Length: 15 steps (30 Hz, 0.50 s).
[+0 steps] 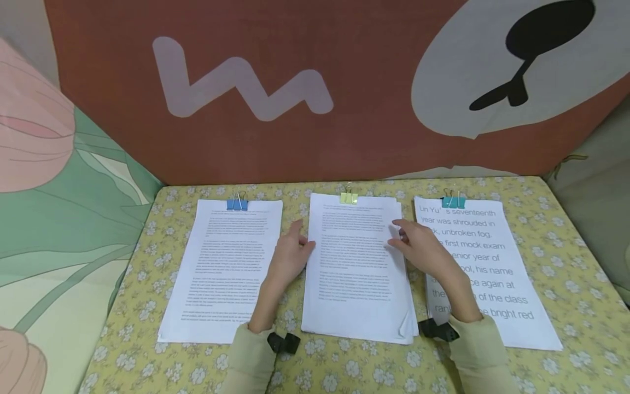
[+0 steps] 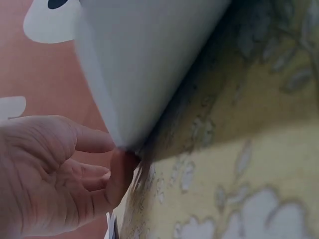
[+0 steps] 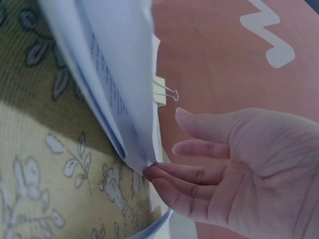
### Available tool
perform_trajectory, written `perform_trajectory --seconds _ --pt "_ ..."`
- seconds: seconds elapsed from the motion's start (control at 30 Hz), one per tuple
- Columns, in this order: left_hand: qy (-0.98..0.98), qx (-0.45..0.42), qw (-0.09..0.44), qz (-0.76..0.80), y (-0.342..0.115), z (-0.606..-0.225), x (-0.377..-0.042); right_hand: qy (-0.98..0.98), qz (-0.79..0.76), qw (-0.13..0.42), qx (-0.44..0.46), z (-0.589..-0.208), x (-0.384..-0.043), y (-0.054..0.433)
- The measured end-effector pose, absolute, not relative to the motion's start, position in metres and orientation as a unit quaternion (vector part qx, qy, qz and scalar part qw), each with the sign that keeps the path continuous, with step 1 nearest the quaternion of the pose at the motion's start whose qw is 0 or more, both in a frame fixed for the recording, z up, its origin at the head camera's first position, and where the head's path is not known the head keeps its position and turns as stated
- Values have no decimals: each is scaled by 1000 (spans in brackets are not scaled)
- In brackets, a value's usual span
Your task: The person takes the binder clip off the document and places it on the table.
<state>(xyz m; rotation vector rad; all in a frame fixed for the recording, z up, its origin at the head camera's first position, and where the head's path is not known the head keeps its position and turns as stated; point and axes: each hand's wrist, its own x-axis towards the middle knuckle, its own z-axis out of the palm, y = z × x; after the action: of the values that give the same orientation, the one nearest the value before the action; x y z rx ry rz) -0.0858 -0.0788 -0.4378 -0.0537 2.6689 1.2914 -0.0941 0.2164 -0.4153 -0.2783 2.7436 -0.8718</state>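
Note:
A middle stack of printed papers (image 1: 349, 262), held at its top by a yellow binder clip (image 1: 349, 197), lies between the two hands. My left hand (image 1: 290, 254) is at its left edge; in the left wrist view, the fingertips (image 2: 124, 167) touch that edge. At the right edge, my right hand (image 1: 423, 246) has its fingers loosely bent. Two of those fingers (image 3: 174, 186) touch the sheets' edge in the right wrist view, with other digits held apart. The sheets' edges look slightly separated there, and the lower right corner curls up.
To the left lies another paper stack (image 1: 226, 262) with a blue binder clip (image 1: 237, 204). A large-print stack (image 1: 492, 268) with a teal binder clip (image 1: 453, 202) lies right, partly under the right forearm. A floral cloth (image 1: 344, 364) covers the table, against a brown printed backdrop (image 1: 364, 148).

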Motion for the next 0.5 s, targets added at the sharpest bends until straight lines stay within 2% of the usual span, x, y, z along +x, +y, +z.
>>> perform_trajectory --seconds 0.3,0.5 --pt "851 15 161 499 -73 -439 -85 940 -305 123 -95 -416 -93 217" --pt "832 7 174 527 -68 -436 -83 940 -306 116 -100 -417 -93 218"
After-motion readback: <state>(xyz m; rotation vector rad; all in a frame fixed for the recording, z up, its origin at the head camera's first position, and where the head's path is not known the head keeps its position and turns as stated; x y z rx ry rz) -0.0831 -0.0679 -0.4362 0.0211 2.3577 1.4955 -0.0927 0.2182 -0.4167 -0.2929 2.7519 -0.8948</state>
